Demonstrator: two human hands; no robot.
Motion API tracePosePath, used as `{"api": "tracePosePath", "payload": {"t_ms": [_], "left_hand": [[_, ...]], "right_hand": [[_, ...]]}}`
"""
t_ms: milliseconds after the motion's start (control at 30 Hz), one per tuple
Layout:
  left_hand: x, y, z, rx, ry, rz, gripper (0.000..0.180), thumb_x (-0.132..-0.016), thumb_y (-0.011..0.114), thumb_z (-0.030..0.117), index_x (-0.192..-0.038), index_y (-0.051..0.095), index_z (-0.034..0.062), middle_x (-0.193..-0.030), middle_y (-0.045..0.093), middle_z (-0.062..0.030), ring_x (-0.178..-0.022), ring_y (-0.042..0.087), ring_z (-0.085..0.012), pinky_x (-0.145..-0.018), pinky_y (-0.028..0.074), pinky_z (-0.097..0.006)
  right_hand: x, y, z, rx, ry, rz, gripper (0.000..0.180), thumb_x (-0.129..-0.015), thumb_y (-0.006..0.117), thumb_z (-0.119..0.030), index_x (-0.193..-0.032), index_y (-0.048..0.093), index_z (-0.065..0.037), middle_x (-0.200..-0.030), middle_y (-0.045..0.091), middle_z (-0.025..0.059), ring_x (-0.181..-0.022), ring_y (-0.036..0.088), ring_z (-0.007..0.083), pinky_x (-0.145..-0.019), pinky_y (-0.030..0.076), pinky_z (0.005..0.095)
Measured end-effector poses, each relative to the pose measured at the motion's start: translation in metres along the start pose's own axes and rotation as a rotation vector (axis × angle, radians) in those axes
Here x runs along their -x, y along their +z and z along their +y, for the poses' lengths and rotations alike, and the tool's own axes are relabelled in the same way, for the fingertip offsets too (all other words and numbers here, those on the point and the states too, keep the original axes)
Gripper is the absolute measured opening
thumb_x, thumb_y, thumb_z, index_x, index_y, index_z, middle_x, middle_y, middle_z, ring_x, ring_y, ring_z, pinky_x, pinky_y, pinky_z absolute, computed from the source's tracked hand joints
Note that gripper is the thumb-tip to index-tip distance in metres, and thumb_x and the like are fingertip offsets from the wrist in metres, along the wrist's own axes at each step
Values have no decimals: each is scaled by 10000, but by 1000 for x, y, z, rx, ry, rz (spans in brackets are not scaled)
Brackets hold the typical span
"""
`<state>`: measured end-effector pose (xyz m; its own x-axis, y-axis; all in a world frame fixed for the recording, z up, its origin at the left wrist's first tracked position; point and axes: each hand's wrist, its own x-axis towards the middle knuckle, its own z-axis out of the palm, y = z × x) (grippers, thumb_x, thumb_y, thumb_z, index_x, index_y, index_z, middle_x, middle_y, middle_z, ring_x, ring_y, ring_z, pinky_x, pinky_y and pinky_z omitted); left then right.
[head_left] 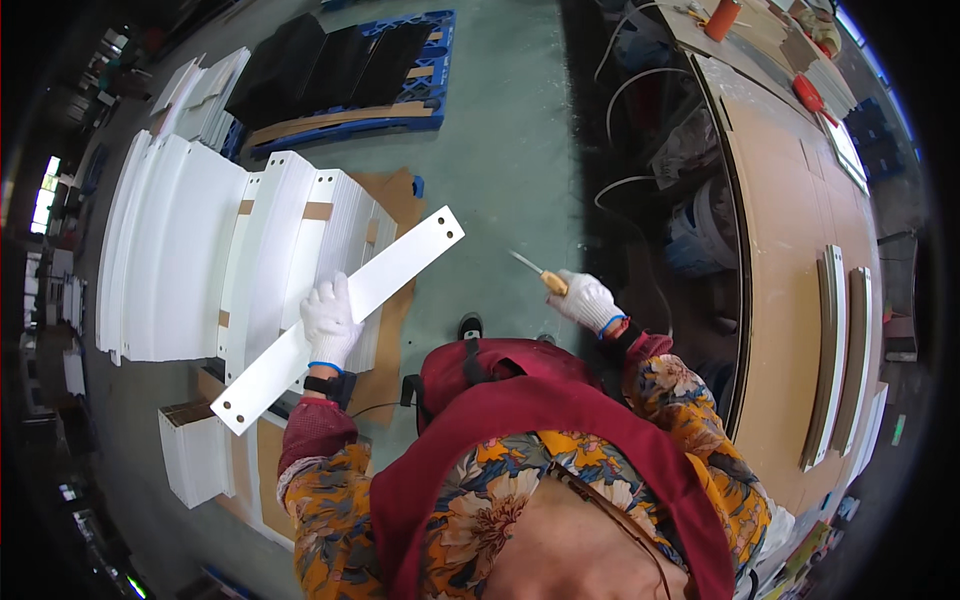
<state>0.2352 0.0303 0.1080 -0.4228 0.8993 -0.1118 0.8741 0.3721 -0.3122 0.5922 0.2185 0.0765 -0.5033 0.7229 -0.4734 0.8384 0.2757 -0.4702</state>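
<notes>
My left hand (330, 318), in a white knit glove, is closed around the middle of a long white board (392, 268). The board slants from lower left to upper right, with two dark holes at each end. It is held over a stack of similar white boards (278, 205), and tall white panels (180, 250) stand left of that stack. On the other side, my gloved right hand (592, 302) is wrapped around a tool with a tan handle (554, 283) and a slim metal shaft. Its tip points toward the board without touching it; its exact kind is unclear.
A cardboard-topped workbench (790, 200) runs along the right, carrying white-edged strips (830, 360) and a red tool (809, 94). Hoses and a white bucket (703, 228) are beneath it. Black panels (330, 65) lie on a blue pallet (440, 75) at the far left.
</notes>
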Motion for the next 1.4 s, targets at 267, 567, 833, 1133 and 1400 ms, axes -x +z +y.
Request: {"api": "tracePosePath", "payload": {"t_ms": [267,567,833,1133,1400], "left_hand": [[56,5,13,-13,-87,9,765,-659,792,305,-1303,441,89,-1008,560,-89,-966,559,-263,-792,439,-403],[89,-14,24,439,10,-290,566,-580,771,239,-1061,514,86,-970,602,-194,-926,590,-399,-801,488,-474],[83,-25,49,652,204,-248,560,-567,780,241,-1045,532,90,-967,602,-197,-925,585,-393,-797,494,-462],[30,-50,101,965,136,-202,712,-574,801,286,-1199,521,93,-1111,575,-167,-1075,561,-322,-921,461,-382],[-50,-114,196,1214,-17,248,557,-634,760,258,-1094,527,50,-925,607,-106,-813,603,-239,-733,482,-357]], "right_hand": [[-19,0,30,137,-159,-80,357,-791,626,-346,-1028,634,-79,-917,672,192,-911,638,388,-800,505,465],[-23,-48,88,-70,-304,-241,334,-731,709,-353,-910,685,-72,-755,672,153,-737,644,339,-681,502,403],[-7,-80,117,-248,-242,-266,275,-723,755,-269,-874,682,-51,-727,666,121,-653,637,257,-613,499,369],[54,-68,149,-359,-390,-125,214,-775,737,-180,-930,667,-49,-795,674,70,-729,646,164,-688,515,306],[99,-14,160,-586,-34,-17,250,-796,735,-197,-983,649,-54,-762,643,39,-728,617,117,-684,505,286]]}}
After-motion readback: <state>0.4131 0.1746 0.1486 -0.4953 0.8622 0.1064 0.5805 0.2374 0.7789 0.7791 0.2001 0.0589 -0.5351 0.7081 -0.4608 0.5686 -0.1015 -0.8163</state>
